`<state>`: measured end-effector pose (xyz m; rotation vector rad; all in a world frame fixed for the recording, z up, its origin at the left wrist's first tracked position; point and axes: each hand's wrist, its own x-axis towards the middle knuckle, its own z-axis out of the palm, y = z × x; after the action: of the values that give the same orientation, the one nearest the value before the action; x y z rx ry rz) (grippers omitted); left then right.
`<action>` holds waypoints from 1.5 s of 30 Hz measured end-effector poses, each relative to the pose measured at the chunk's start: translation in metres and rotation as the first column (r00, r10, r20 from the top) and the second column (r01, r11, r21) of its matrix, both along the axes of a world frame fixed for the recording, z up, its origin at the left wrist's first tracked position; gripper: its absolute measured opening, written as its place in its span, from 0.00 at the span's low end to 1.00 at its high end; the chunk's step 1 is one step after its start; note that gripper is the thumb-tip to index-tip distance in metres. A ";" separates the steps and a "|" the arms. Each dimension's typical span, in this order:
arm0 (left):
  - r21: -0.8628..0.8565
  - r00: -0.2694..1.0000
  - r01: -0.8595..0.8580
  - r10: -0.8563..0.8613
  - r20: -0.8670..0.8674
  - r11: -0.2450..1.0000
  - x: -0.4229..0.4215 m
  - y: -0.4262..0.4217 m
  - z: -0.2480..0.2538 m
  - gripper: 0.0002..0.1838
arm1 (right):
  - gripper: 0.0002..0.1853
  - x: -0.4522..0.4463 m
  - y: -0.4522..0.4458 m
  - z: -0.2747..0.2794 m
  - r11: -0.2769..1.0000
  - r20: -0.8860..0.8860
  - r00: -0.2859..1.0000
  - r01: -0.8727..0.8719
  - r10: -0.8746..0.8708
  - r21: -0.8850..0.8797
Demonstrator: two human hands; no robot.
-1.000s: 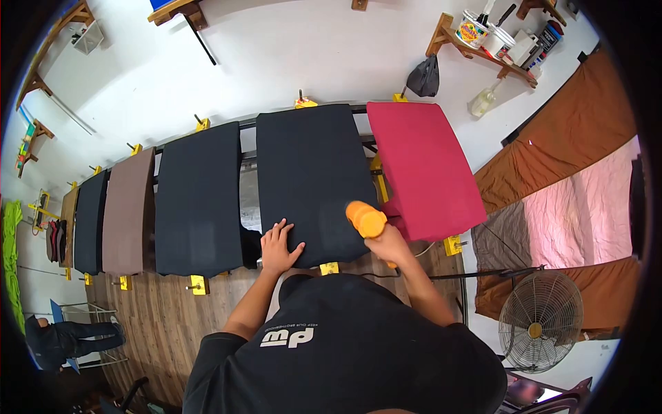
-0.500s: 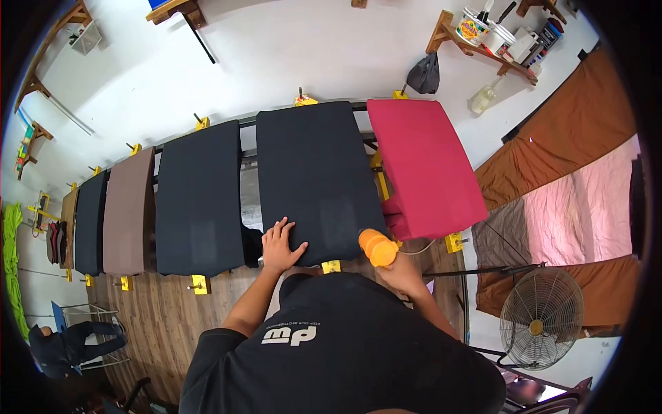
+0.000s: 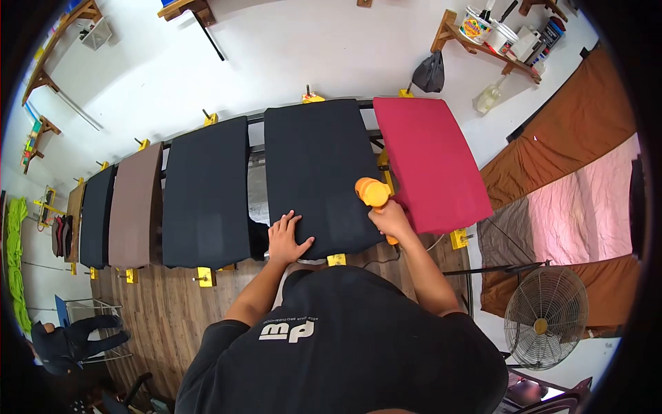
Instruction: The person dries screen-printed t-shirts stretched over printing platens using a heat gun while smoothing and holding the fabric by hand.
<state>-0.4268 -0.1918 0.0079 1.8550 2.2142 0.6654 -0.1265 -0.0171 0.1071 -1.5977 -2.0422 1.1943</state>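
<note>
- Three black cloths [image 3: 321, 172], each over its own board on the frame [image 3: 257, 148].
- One mauve cloth [image 3: 134, 207], between two of the black ones.
- One red cloth [image 3: 438, 165], at the frame's right end.
- Six visible yellow blocks [image 3: 407, 93] along the frame's wall-side edge.
- Two hands: one left hand [image 3: 288, 238], one right hand [image 3: 391, 219].
- One orange tool [image 3: 373, 192].
- Two white tubs [image 3: 474, 27] by the shelf's [image 3: 514, 64] left end.
- One fan [image 3: 540, 326].
- One other person [image 3: 56, 350].

Bright light washes the white wall [image 3: 289, 55] and pink fabric [image 3: 579, 200] — strong fisheye distortion bows straight lines, and the corners fall to black.
</note>
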 end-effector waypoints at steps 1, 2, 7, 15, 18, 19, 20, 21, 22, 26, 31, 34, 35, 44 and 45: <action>0.001 1.000 0.000 0.000 0.001 1.000 0.000 0.000 -0.001 0.44 | 0.13 -0.003 0.001 0.005 0.988 -0.065 0.997 0.033 -0.043 -0.152; 0.001 1.000 0.001 -0.001 -0.001 1.000 0.000 0.000 -0.001 0.44 | 0.13 -0.004 -0.001 0.006 0.988 -0.064 0.997 0.034 -0.044 -0.153; 0.000 1.000 -0.003 0.003 0.015 1.000 0.000 -0.001 0.001 0.44 | 0.17 -0.001 -0.022 0.024 0.980 0.041 0.996 0.087 -0.080 -0.181; 0.024 1.000 0.007 -0.006 -0.024 1.000 -0.001 0.000 -0.004 0.44 | 0.17 0.054 -0.108 0.023 0.999 -0.002 1.000 0.025 -0.025 0.039; 0.022 0.999 0.006 -0.006 -0.031 1.000 0.000 0.000 -0.002 0.44 | 0.17 0.066 -0.125 0.032 0.999 -0.062 0.998 -0.015 0.013 -0.029; 0.019 0.999 0.002 -0.002 -0.038 1.000 0.001 0.000 -0.001 0.44 | 0.18 0.063 -0.130 0.044 0.999 -0.016 1.000 0.014 -0.015 -0.045; 0.018 0.999 0.007 -0.006 -0.038 1.000 0.001 -0.001 -0.001 0.44 | 0.18 0.062 -0.128 0.043 0.999 -0.016 1.000 0.018 -0.019 -0.046; 0.023 0.999 0.004 -0.004 -0.038 1.000 0.001 -0.001 -0.002 0.44 | 0.17 0.061 -0.126 0.038 1.000 -0.015 1.000 0.001 -0.001 -0.023; 0.031 0.999 0.001 0.000 -0.039 1.000 0.001 0.000 -0.002 0.44 | 0.17 0.060 -0.122 0.030 1.000 -0.015 1.000 -0.018 0.018 0.001; 0.045 0.999 0.004 -0.001 -0.049 0.999 0.000 0.000 -0.004 0.44 | 0.17 0.043 -0.087 0.012 0.986 0.053 0.996 -0.082 0.075 0.142; 0.032 0.999 0.007 -0.006 -0.031 0.999 0.001 -0.001 -0.002 0.44 | 0.15 0.006 -0.045 -0.001 0.950 -0.016 0.994 -0.094 0.104 0.298; 0.026 0.999 0.003 -0.002 -0.035 1.000 0.001 -0.001 -0.002 0.44 | 0.14 -0.010 -0.027 0.011 0.965 -0.077 0.997 0.006 -0.027 -0.262; 0.029 0.999 -0.002 0.003 -0.036 1.000 0.001 -0.001 -0.002 0.44 | 0.13 -0.012 -0.023 0.007 0.949 -0.106 0.993 0.024 -0.060 -0.313; 0.040 1.000 0.004 -0.003 -0.011 0.999 -0.001 -0.001 -0.006 0.43 | 0.21 0.029 -0.062 0.025 0.932 0.169 0.949 -0.297 0.265 0.207; 0.042 1.000 0.001 -0.001 -0.009 0.999 -0.001 -0.002 -0.006 0.43 | 0.22 0.037 -0.070 0.032 0.952 0.098 0.963 -0.264 0.251 0.153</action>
<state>-0.4278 -0.1934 0.0017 1.8832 2.2214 0.7104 -0.0898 -0.0871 0.1392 -1.3518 -2.3893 1.0244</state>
